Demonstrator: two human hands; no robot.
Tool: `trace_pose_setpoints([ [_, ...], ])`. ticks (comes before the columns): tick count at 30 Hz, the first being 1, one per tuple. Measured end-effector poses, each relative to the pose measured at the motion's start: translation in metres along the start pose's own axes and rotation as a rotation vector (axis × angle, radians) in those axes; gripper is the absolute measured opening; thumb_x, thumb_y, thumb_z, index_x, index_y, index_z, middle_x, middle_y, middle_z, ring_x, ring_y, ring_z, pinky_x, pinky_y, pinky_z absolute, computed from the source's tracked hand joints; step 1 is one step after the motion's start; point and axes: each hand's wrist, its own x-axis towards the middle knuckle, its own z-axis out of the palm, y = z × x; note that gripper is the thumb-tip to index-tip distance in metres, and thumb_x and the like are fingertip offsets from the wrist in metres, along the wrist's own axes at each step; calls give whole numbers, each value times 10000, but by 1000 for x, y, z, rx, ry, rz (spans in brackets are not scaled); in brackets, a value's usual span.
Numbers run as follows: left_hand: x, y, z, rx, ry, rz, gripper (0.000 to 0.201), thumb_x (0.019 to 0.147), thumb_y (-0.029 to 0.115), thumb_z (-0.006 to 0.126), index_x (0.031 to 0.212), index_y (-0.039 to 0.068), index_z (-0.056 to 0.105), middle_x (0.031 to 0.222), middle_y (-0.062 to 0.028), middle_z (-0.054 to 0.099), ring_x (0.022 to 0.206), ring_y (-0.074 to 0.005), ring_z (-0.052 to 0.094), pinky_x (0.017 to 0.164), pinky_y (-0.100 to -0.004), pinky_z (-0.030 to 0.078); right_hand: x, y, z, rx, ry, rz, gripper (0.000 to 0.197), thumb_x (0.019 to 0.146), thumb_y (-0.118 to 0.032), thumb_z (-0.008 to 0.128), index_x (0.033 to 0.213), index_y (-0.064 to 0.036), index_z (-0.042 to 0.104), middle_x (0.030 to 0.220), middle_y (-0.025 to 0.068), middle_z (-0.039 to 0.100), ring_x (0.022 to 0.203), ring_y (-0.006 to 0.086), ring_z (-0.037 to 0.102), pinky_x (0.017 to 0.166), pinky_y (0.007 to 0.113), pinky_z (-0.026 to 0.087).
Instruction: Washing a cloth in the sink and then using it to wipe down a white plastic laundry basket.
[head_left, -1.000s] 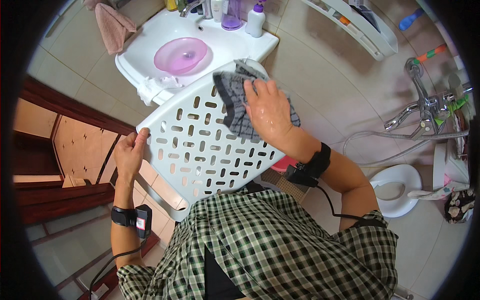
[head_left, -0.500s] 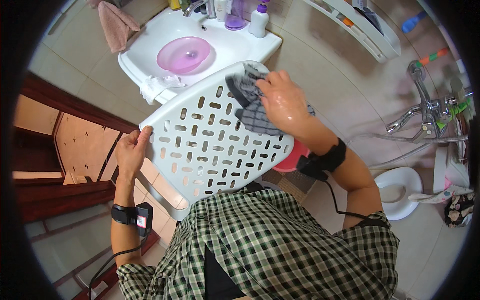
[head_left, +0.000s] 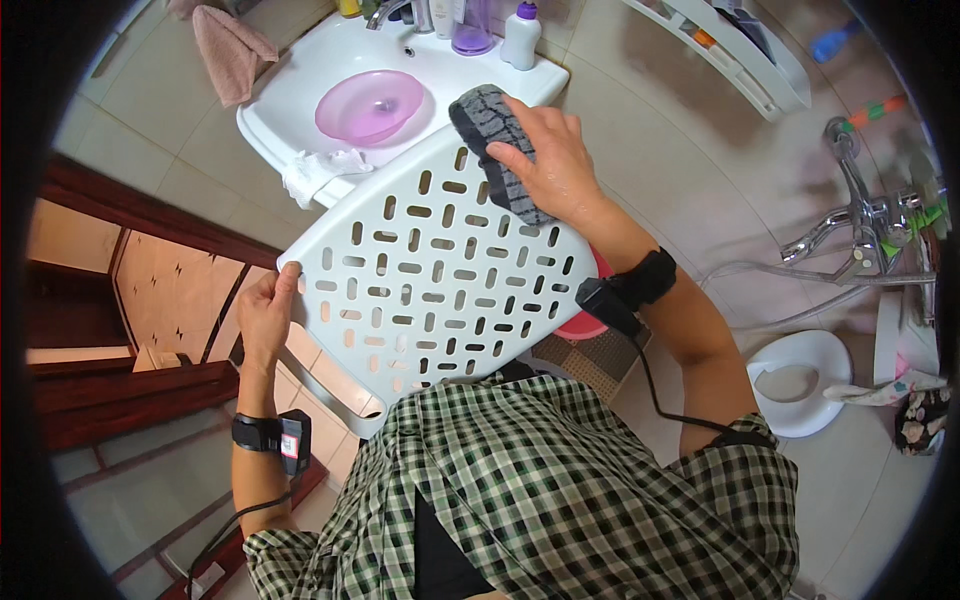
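Observation:
A pale white plastic panel (head_left: 332,236), covered with short slots and having a longer opening near its lower left corner, is held tilted in front of my body. My left hand (head_left: 265,312) grips its left corner, thumb on the upper face and the other fingers partly hidden. On the far right corner lies a grey and black patterned cloth (head_left: 487,118), bunched up. My right hand (head_left: 558,165) closes on the cloth and keeps it against the panel's edge.
Beyond the panel is a white sink (head_left: 285,80) with a pink translucent basin (head_left: 345,125) and a white cloth (head_left: 322,172) on its rim. A red basin (head_left: 582,322) shows partly under the panel. At right are a shower tap (head_left: 860,225) and a toilet (head_left: 800,410).
My right hand has carried the cloth from the panel's upper right face to its far corner edge, up and slightly left. The left hand keeps its hold; the panel has shifted slightly.

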Motion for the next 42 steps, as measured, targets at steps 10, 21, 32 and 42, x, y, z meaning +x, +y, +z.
trace_pose_setpoints([
  [10,-7,-1,4,-96,-37,1,443,773,372,534,551,-8,484,470,23,367,460,-57,315,412,-225,263,-12,35,-16,480,-259,56,633,606,-260,683,1134,-44,409,1026,180,433,979,297,423,855,335,339],
  [21,-2,9,13,-52,-47,-5,389,774,366,535,649,0,582,517,14,456,503,-57,373,466,-204,311,-11,48,-5,369,-44,4,495,593,-248,660,1010,-15,531,830,139,546,748,213,533,703,283,423],
  [32,-3,18,6,-79,-16,-40,406,782,349,525,586,-7,534,485,10,400,482,-66,345,441,-221,290,21,29,-61,852,-7,219,250,701,-151,625,872,25,582,721,50,592,600,74,517,568,221,438],
  [42,4,19,-6,-15,15,118,424,771,351,537,558,-10,479,454,-7,380,460,-65,334,422,-236,290,27,-18,-5,-82,7,-144,393,666,-435,578,988,-212,558,1036,87,470,962,284,389,792,370,371],
])
